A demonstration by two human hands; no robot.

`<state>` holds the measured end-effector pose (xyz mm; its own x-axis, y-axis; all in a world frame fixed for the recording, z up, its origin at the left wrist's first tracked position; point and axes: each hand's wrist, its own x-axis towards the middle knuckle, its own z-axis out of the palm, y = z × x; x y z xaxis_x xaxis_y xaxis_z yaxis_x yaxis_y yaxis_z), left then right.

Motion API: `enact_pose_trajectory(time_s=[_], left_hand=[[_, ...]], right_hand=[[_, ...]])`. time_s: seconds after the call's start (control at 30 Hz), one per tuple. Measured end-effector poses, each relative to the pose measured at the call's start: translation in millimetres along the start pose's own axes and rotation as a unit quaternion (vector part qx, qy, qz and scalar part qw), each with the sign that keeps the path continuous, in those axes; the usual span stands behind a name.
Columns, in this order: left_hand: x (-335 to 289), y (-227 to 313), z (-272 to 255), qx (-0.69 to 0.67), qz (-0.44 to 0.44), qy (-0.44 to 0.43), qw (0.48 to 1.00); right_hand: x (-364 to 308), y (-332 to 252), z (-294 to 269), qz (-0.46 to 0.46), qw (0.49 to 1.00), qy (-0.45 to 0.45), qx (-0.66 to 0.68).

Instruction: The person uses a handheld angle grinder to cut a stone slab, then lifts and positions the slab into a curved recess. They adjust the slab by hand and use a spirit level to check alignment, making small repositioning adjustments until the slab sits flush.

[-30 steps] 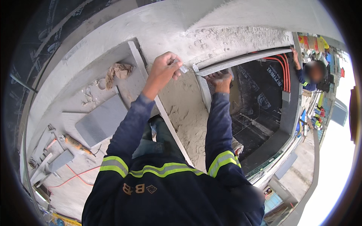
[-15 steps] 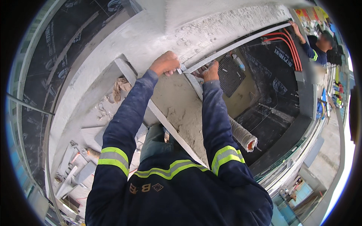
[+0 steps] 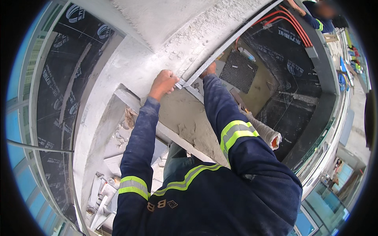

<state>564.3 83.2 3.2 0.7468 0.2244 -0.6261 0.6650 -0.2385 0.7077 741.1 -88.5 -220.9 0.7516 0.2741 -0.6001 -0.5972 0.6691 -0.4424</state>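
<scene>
A long grey bar point(image 3: 232, 45) runs slantwise from the middle of the view to the upper right, along the edge of a rough cement ledge point(image 3: 188, 43). My left hand point(image 3: 163, 83) is closed, pinching a small silvery metal piece point(image 3: 179, 84) at the bar's near end. My right hand point(image 3: 209, 70) grips the bar from its right side, fingers partly hidden behind it. Below the joint, a short grey strip point(image 3: 194, 93) borders a patch of wet-looking mortar point(image 3: 179, 114). At the upper right, another person's hand point(image 3: 291, 4) is near the bar's far end.
Right of the bar lies a black-lined pit point(image 3: 291, 94) with a dark grid mat point(image 3: 239, 70), a clear bottle point(image 3: 248, 55), red pipes point(image 3: 289, 24) and a wrapped pipe end point(image 3: 271, 138). Tools and debris point(image 3: 103, 192) lie low on the left, near a crumpled brown glove-like thing point(image 3: 129, 118).
My view has shifted, so the pit and the other person sit higher. My right hand has moved a little along the bar, further behind it. My left hand stays at the near end.
</scene>
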Motion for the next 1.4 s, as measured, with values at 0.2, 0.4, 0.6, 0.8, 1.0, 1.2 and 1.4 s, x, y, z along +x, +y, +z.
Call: enact_pose_trajectory(time_s=[0.2, 0.4, 0.6, 0.8, 1.0, 1.2, 1.4], left_hand=[[-1.0, -2.4, 4.7, 0.007, -0.012, 0.043, 0.999], [-8.1, -11.3, -33.9, -0.059, 0.004, 0.059, 0.996], [-24.0, -10.6, -33.3, -0.094, 0.052, 0.186, 0.977], [-22.8, -6.8, 1.5, -0.252, 0.081, 0.099, 0.959], [-13.5, -2.8, 12.4, -0.211, 0.035, 0.085, 0.973], [-11.5, 10.9, 14.4, -0.206, 0.018, 0.095, 0.974], [-6.0, 16.5, 7.8, -0.121, 0.044, 0.075, 0.989]], right_hand=[[-13.6, -2.3, 14.3, 0.095, 0.995, -0.03, 0.013], [-32.8, -16.8, 27.5, 0.102, 0.993, 0.011, -0.055], [-42.1, -27.6, 42.5, 0.095, 0.995, 0.014, -0.037], [-42.2, -27.3, 42.9, 0.126, 0.992, 0.018, -0.027], [-50.7, -27.7, 48.5, 0.124, 0.991, 0.042, -0.036], [-42.1, -24.6, 42.2, 0.115, 0.991, 0.035, -0.052], [-26.6, -23.8, 18.3, 0.09, 0.994, 0.01, -0.067]])
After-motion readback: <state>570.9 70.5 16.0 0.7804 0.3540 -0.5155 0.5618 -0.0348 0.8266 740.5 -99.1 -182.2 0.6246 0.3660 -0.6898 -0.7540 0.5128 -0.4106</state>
